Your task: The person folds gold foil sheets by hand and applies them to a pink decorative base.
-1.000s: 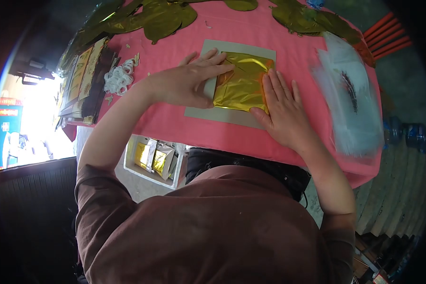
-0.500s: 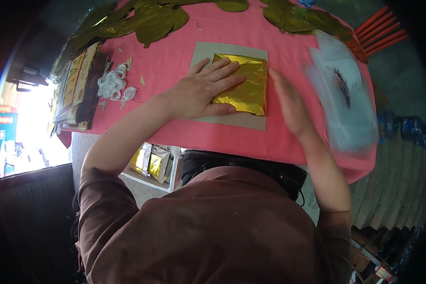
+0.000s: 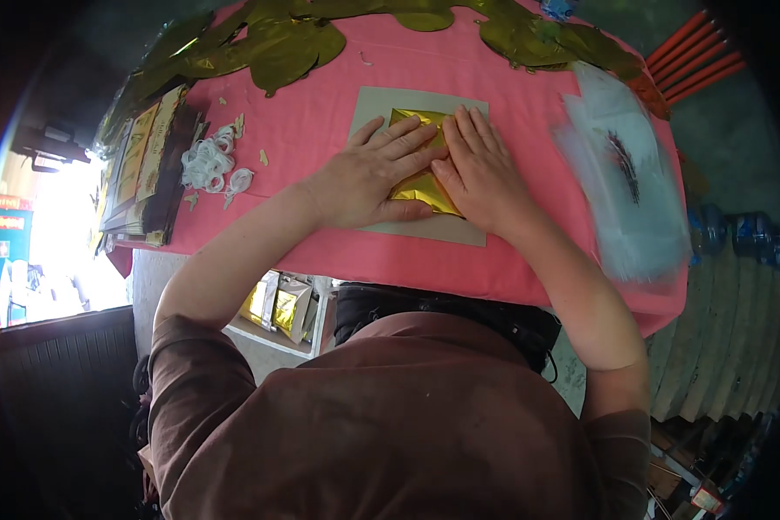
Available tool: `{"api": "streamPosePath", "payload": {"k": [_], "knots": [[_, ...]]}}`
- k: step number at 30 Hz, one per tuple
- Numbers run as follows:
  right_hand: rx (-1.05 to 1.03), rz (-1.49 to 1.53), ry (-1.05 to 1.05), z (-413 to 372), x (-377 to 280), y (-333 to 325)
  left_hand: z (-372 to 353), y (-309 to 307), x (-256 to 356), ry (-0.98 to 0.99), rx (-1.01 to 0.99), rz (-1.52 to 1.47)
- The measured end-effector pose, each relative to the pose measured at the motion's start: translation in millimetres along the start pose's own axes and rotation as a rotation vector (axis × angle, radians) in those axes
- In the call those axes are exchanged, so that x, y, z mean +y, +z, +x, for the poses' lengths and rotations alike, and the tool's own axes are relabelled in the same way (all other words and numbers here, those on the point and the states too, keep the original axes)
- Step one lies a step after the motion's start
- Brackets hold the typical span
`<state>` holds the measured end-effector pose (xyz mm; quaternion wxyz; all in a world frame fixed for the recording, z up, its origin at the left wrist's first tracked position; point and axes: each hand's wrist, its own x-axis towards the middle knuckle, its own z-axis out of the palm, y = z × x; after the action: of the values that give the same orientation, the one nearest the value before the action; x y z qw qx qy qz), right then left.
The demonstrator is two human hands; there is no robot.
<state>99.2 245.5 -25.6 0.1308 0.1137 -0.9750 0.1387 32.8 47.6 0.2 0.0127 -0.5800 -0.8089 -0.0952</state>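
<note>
A folded piece of shiny gold foil (image 3: 425,192) lies on a grey cardboard sheet (image 3: 377,100) on the pink-covered table. My left hand (image 3: 377,169) rests flat on the left part of the foil, fingers spread, its thumb near the foil's lower edge. Beside it, my right hand (image 3: 484,169) lies flat over the foil's right side, fingers stretched out and pointing away from me. Both hands are open and grip nothing. Much of the foil is hidden under them.
White coiled bands (image 3: 208,163) and a stack of printed packets (image 3: 143,169) sit at left. Clear plastic bags (image 3: 620,199) lie at right. Large gold foil leaf shapes (image 3: 290,56) line the far edge. Below the table, a white box (image 3: 273,338) holds gold packets.
My right hand has moved left, from beside the foil onto its right side. My left hand has stayed on the foil in nearly the same place.
</note>
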Motion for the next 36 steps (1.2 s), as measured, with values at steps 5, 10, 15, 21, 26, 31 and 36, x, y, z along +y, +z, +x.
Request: {"api": "streamPosePath", "payload": {"k": [5, 10, 15, 21, 26, 31, 36], "knots": [[-0.013, -0.032, 0.025, 0, -4, -1, 2, -13, -12, -0.075, -0.042, -0.288], [-0.026, -0.015, 0.073, 4, -7, -8, 53, -27, -5, -0.027, 0.098, -0.485], [0.021, 0.093, -0.021, 1, 1, 16, 142, 0, 51, 0.385, 0.265, -0.384], [0.133, -0.055, -0.094, 3, 2, 12, 199, 34, 83, 0.574, 0.31, -0.183], [0.081, -0.031, -0.067, 6, 3, 11, 201, 25, 81, 0.591, 0.254, -0.165], [0.21, -0.037, -0.1, 3, 5, 19, 199, 17, 80, 0.568, 0.352, -0.296], [0.233, 0.109, -0.132, 3, 5, 22, 206, 2, 82, 0.391, 0.09, -0.786]]}}
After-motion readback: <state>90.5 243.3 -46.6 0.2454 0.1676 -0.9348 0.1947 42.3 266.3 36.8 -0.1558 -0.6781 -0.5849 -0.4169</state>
